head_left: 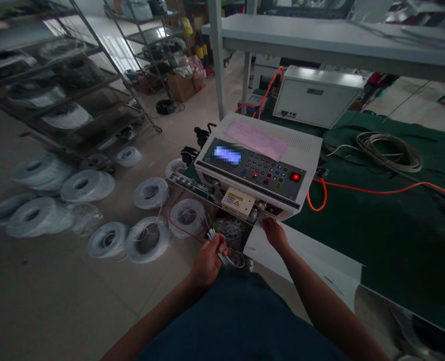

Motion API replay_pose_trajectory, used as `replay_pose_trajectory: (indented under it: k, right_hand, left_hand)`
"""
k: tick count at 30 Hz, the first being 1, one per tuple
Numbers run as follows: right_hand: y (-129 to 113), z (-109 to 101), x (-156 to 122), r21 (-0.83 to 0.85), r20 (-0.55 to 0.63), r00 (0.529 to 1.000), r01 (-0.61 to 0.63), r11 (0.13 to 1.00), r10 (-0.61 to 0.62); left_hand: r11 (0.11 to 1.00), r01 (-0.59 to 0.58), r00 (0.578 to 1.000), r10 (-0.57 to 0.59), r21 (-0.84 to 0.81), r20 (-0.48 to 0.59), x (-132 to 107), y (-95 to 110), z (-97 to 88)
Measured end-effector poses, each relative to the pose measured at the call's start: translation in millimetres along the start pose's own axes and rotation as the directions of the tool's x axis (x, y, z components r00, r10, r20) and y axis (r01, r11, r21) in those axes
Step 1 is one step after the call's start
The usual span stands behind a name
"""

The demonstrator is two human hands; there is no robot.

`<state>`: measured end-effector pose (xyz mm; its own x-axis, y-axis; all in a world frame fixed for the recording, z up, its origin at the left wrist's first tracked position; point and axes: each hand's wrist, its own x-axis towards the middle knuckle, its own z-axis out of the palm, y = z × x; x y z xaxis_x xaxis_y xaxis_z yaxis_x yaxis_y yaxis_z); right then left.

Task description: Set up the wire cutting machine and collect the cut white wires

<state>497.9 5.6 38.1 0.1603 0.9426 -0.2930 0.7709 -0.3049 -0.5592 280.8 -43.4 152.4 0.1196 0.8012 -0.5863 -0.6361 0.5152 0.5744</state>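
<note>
1. Your left hand is closed around a bundle of cut wires, white ones with a few coloured ends fanning up and to the right. It is low and near you, just left of the machine's near corner.
2. Your right hand reaches to the near face of the wire-cutting machine, fingers curled at the outlet edge where a white sheet meets it. You cannot tell whether it grips anything.
3. A heap of cut wire pieces lies between your two hands, under the machine's front.
4. The machine sits on the left end of a green-covered surface. Its screen glows blue, a red button is lit, and a pink paper lies on top.
5. An orange cable runs right across the green cover; a coil of pale cable lies further off.
6. White wire spools are scattered on the floor to the left, near metal shelving.
</note>
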Motion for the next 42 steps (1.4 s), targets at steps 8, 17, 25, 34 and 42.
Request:
replay_pose_trajectory:
  k: [8, 17, 25, 34, 42]
  right_hand:
    - [3, -4, -1, 0.019, 0.019, 1.000, -0.013, 1.000, 0.013]
    - [1, -5, 0, 0.010, 0.035, 0.999, -0.028, 1.000, 0.027]
    - [2, -4, -1, 0.006, 0.022, 1.000, -0.020, 1.000, 0.020]
    - [-1, -3, -1, -0.025, 0.020, 1.000, -0.002, 1.000, 0.003]
    - [9, -9, -9, -0.048, 0.031, 0.998, -0.060, 0.997, 0.062]
  left_hand:
    - [1.000, -0.003, 1.000, 0.003, -0.002, 0.005, 1, -5, -1.5]
    - [1.000, 0.010, 1.000, -0.010, -0.008, 0.005, 1, -4, -1.9]
    - [1.000, 0.005, 1.000, -0.005, -0.002, -0.005, -1, -3, 1.6]
    - [1.000, -0.002, 1.000, 0.002, 0.015, 0.006, 1, -3, -0.3]
    - [1.000, -0.001, 1.000, 0.001, 0.017, 0.006, -2, -1, 2.3]
